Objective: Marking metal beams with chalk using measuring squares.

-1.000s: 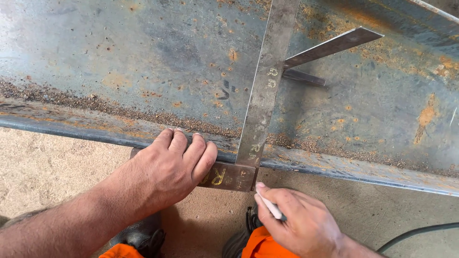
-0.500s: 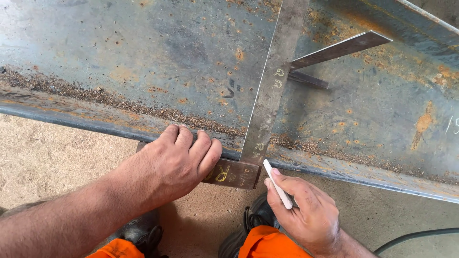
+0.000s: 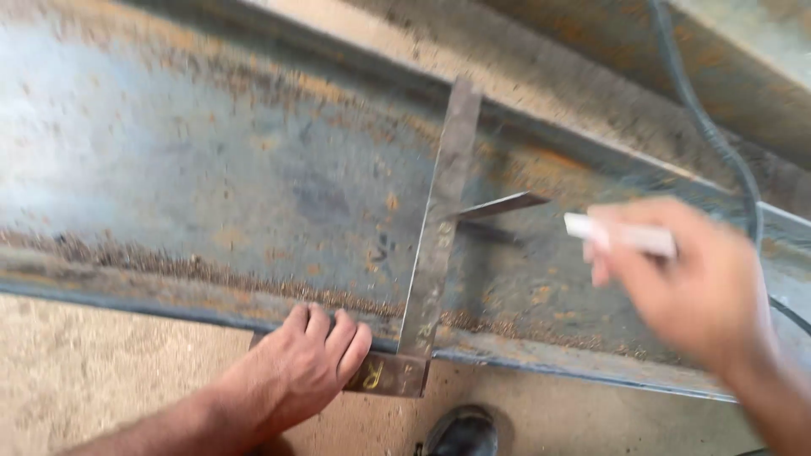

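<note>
Chalk [image 3: 621, 236] sat gripped in the right hand [image 3: 688, 287], right of the upright square [image 3: 439, 245] the left hand [image 3: 296, 376] pinned flat-fingered.

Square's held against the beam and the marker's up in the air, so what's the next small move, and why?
Probably bring the right hand down so the white marker meets the square's blade: the left hand pins the square to the steel beam.
</note>
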